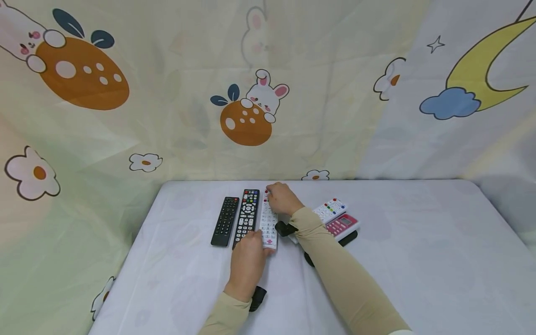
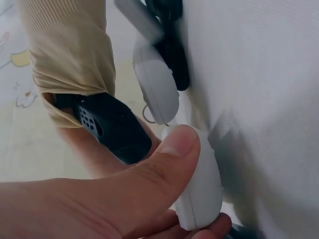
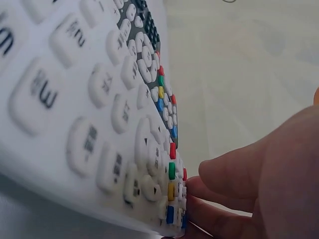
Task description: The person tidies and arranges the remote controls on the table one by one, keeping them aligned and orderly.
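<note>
A white remote control [image 1: 269, 224] lies lengthwise between my two hands on the white-covered table. My left hand [image 1: 248, 263] grips its near end. In the left wrist view the thumb [image 2: 174, 149] lies along the white casing and fingertips show at the opposite side. At the far end, my right hand [image 1: 284, 199] holds the remote with its fingers around the tip, close to the coloured buttons [image 3: 172, 170]. Just left of it lie a black remote with white buttons [image 1: 247, 211] and a plain black remote [image 1: 225, 221], roughly side by side.
Right of the hands, partly behind the right forearm, lie another white remote [image 1: 331, 210], a pink-and-white remote [image 1: 344, 225] with a small screen, and a black item [image 1: 348, 238]. A printed cloth [image 1: 188, 130] hangs behind the table's far edge.
</note>
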The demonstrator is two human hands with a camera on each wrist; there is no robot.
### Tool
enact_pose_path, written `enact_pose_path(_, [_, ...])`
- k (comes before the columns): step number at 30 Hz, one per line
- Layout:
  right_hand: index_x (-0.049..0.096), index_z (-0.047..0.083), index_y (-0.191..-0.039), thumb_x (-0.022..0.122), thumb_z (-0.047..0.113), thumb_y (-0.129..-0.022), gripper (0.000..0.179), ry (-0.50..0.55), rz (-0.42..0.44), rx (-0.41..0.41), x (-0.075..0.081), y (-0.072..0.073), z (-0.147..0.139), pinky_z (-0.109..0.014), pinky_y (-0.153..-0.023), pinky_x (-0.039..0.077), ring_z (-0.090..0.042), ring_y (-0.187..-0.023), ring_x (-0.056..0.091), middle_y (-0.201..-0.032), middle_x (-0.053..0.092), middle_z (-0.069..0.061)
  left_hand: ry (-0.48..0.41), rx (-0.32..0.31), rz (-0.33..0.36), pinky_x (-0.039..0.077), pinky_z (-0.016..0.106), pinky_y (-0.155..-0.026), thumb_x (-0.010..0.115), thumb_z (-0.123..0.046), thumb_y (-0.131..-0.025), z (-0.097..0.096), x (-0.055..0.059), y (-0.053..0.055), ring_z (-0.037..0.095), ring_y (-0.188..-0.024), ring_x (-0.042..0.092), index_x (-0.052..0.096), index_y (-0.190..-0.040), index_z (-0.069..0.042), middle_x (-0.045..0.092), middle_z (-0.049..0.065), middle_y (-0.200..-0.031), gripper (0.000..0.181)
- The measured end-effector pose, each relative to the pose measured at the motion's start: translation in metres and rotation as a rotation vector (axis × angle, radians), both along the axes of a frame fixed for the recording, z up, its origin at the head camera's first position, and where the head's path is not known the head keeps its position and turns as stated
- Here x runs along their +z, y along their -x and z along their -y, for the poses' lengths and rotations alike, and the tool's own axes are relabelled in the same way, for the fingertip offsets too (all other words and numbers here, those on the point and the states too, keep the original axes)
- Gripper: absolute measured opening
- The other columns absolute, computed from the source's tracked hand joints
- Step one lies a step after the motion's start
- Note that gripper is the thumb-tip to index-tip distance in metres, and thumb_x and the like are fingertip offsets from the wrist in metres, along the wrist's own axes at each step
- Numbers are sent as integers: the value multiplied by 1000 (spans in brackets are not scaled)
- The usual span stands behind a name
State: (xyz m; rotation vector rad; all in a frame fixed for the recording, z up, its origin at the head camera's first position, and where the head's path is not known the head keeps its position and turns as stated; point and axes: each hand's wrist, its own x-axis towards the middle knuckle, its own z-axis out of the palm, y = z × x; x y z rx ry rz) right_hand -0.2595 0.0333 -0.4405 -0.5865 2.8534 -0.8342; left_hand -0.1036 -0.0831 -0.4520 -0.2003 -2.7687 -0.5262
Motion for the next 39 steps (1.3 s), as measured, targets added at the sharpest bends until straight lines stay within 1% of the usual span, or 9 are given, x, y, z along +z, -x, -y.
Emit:
enact_pose_path(6, [56, -10, -135, 45, 6, -102, 38, 5, -8, 11, -1, 0, 1, -46, -111, 38, -38, -130, 52, -134, 59, -25, 37, -1, -21, 52, 36, -51, 94, -23, -63, -1, -1, 1, 26, -62, 67, 72, -93, 5, 65, 10, -74, 47])
enact_pose_path(11, [57, -10, -134, 45, 6, -101, 38, 11, -9, 14, -3, 2, 3, -46, -111, 38, -39, -130, 52, -134, 59, -26, 58, 4, -18, 51, 36, -51, 94, -24, -64, -2, -1, 2, 25, -63, 67, 71, -91, 4, 66, 11, -75, 45])
enact_pose_path(17, [56, -9, -136, 45, 7, -102, 39, 15, 25, 1, -7, 2, 4, -46, -112, 37, -39, -131, 51, -136, 58, -25, 90, 10, -23, 52, 36, -50, 94, -23, -63, -2, -2, 2, 25, -62, 68, 71, -92, 5, 67, 12, -75, 47])
enact_pose_path(24, [55, -9, -136, 45, 8, -102, 39, 25, 35, -4, -7, 2, 3, -47, -112, 37, -39, -132, 50, -137, 57, -25, 92, 17, -22, 53, 36, -50, 94, -22, -64, -4, 0, 2, 25, -63, 69, 73, -94, 5, 71, 12, -79, 46])
enact_pose_path(32, [55, -10, -136, 45, 7, -102, 39, 31, 23, -6, -8, 1, 4, -46, -113, 36, -39, -133, 49, -137, 57, -26, 96, 10, -57, 53, 37, -50, 94, -18, -64, -4, -3, 3, 26, -63, 70, 74, -92, 4, 72, 10, -83, 41])
enact_pose_path(36, [55, -10, -136, 45, 8, -102, 39, 30, 29, -11, -7, 0, 4, -46, -113, 35, -39, -133, 49, -137, 57, -26, 96, 10, -56, 52, 37, -49, 94, -18, -64, -4, -3, 3, 25, -63, 70, 74, -92, 3, 72, 9, -83, 41])
enact_pose_path(39, [54, -9, -137, 45, 8, -103, 40, 25, 29, -10, -7, 0, 4, -46, -114, 34, -39, -134, 48, -138, 57, -25, 94, 14, -49, 53, 37, -51, 94, -17, -64, -3, -2, 2, 25, -65, 70, 74, -95, 4, 73, 10, -86, 43])
